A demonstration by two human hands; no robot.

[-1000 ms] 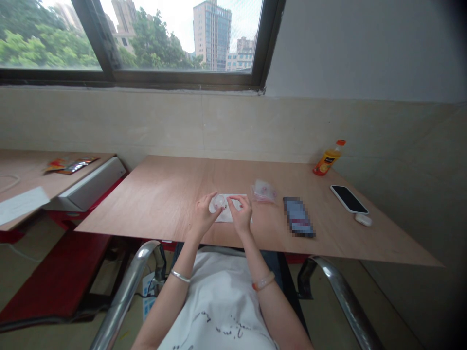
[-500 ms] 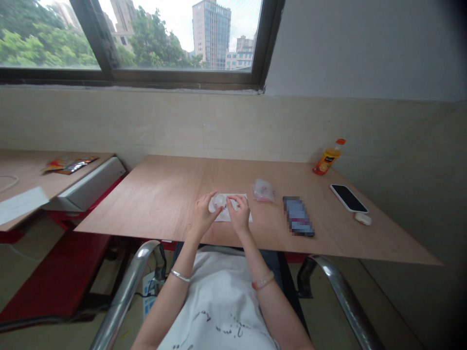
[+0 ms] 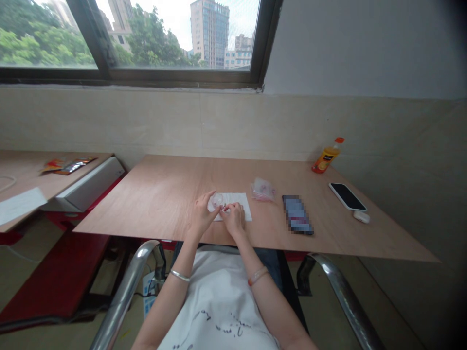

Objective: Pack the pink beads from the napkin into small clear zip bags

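My left hand (image 3: 203,213) is curved over the left edge of a white sheet of paper (image 3: 239,198), its thumb and fingers closed round a small clear, pinkish round thing (image 3: 218,200). What kind of thing it is, I cannot make out. My right hand (image 3: 234,217) is pinched over the paper, its fingertips close against the left thumb. Whatever lies between the right fingertips is too small to name. A tiny dark spot shows near where both hands meet. Right of the paper rests a small stack of clear pinkish plastic bags (image 3: 263,189).
On the table (image 3: 164,180), a blurred-out phone (image 3: 297,215) lies to the right. Farther right are a white-edged phone (image 3: 348,197), a small white case (image 3: 361,217) and an orange drink bottle (image 3: 327,156). Metal armrests (image 3: 126,287) flank me. Snack packets (image 3: 69,165) lie on the left desk.
My right hand has come down and left, its fingers drawing in toward the left thumb. My left hand stays nearly in place with the clear round thing.
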